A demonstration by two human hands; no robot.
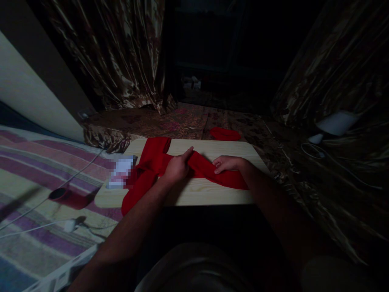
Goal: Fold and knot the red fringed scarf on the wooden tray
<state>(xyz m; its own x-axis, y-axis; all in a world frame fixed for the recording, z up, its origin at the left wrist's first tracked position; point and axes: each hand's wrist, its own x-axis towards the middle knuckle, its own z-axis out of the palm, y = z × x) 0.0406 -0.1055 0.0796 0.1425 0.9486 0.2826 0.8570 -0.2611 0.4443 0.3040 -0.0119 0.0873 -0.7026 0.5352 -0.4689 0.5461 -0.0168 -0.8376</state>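
A long strip of red cloth point(199, 164) runs across the light wooden tabletop, with folded and crossed lengths at its left end. My left hand point(178, 166) is closed around the strip near its middle, thumb pointing away from me. Farther right, my right hand point(226, 163) has its fingers curled in on the upper edge of the same cloth. Between the hands the strip lies fairly flat, and its right end passes under my right forearm. Dim light hides how tightly the fingers grip.
The small wooden table point(231, 196) has rounded corners. A pixelated white rectangular item point(121, 172) lies at its left. Another red cloth piece point(225, 134) is beyond the far edge. A red cylinder point(71, 198), white plug point(69, 226) and cables rest on the striped bedding point(36, 211). A white lamp point(338, 121) is right.
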